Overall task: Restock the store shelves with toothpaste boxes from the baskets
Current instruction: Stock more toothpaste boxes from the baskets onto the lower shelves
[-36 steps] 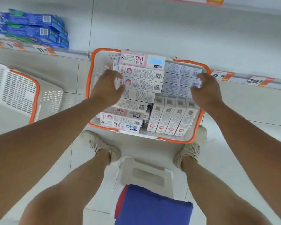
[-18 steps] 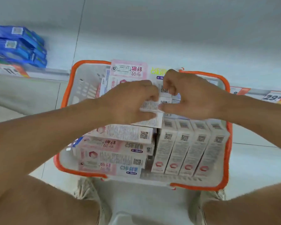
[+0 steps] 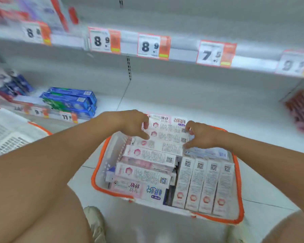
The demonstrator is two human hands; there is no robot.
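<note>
Your left hand (image 3: 130, 124) and right hand (image 3: 201, 136) sit at the two ends of a short stack of pink-and-white boxes (image 3: 167, 133), at about 12 o'clock in the basket (image 3: 239, 186). The left fingers curl over the stack's left end, thumb underneath; the right fingers and thumb pinch its right end. With the motion blur, you seem to grip two or three boxes together, though the exact count is unclear.

The basket, white with an orange rim, stands on the floor between your feet. More boxes lie crosswise along its 9 o'clock side, stepped down toward 6 o'clock, and a row of four (image 3: 204, 186) lies lengthwise at 4 o'clock. A pale blue box (image 3: 209, 152) lies just under your right hand.

The low shelf (image 3: 182, 106) is directly beyond the basket at 12 o'clock. Blue boxes (image 3: 70, 100) are stacked on it at 10 o'clock. Price tags (image 3: 154, 46) line the shelf edge above, at 12 o'clock. A second basket (image 3: 11, 135) shows at 9 o'clock.
</note>
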